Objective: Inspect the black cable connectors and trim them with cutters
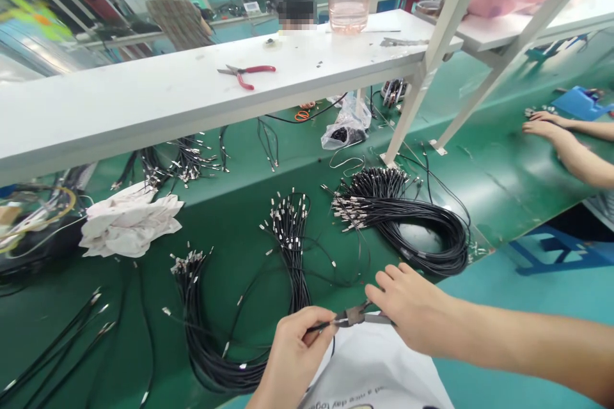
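Observation:
Low in the head view, my left hand [293, 346] pinches a thin black cable [315, 327] near its end. My right hand [413, 307] is closed around the handles of a pair of pliers [355, 316]. The pliers' jaws meet the cable end just beyond my left fingertips; the tip itself is too small to make out. In front of my hands lies a bundle of black cables [293, 262] with silvery metal ends. Another curved bundle [192, 332] lies to the left, and a large coiled bundle [426, 230] to the right.
A white shelf [158, 89] crosses above the green table [230, 204], carrying red-handled cutters [247, 71] and a clear plastic jug [348, 6]. A white cloth [129, 220] and loose cables lie left. A shelf post [412, 102] stands ahead. Another person's hands [547, 124] work at right.

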`<control>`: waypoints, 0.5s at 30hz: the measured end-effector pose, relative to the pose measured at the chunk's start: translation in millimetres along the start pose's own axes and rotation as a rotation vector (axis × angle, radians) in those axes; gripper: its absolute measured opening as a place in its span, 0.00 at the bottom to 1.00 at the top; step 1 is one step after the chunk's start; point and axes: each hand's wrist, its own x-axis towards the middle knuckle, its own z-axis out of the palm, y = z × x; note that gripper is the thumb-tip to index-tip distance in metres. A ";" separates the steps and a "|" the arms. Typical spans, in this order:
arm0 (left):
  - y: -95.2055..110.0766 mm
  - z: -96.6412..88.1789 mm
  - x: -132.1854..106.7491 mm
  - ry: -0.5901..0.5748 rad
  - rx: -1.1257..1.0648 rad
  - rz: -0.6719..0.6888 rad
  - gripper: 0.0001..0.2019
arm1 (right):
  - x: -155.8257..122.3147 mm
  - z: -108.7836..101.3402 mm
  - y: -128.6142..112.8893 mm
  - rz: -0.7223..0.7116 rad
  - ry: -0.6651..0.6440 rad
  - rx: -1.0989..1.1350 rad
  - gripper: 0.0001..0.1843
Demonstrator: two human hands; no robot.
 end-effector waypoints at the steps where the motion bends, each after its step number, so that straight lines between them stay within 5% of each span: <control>1: -0.8 0.1 0.2 0.002 0.000 -0.015 0.08 | 0.9 1.2 -1.1 0.006 -0.004 -0.015 0.18; 15: 2.8 0.6 0.1 -0.054 -0.071 -0.063 0.08 | -2.8 -8.5 4.3 0.013 -0.130 0.258 0.10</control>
